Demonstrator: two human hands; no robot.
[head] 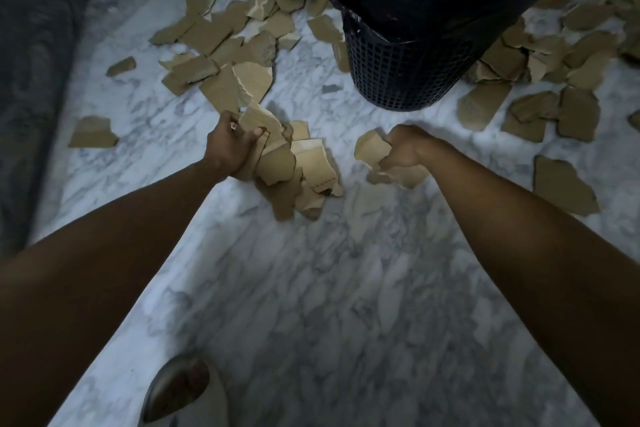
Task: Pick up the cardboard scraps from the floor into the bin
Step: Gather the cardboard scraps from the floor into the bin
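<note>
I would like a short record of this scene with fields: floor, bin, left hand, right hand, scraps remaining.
floor: white marble floor
bin: black mesh bin with black liner, upright
left hand: left hand closed on a bundle of scraps
right hand: right hand closed on a smaller bunch
scraps remaining: many, on both sides of the bin

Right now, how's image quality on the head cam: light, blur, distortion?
Head view: dim, bluish light; wide-angle bending tilts the bin; scraps far off look soft; left hand and right hand are fairly sharp; the forearms darken the bottom corners; no glare on the floor.
</note>
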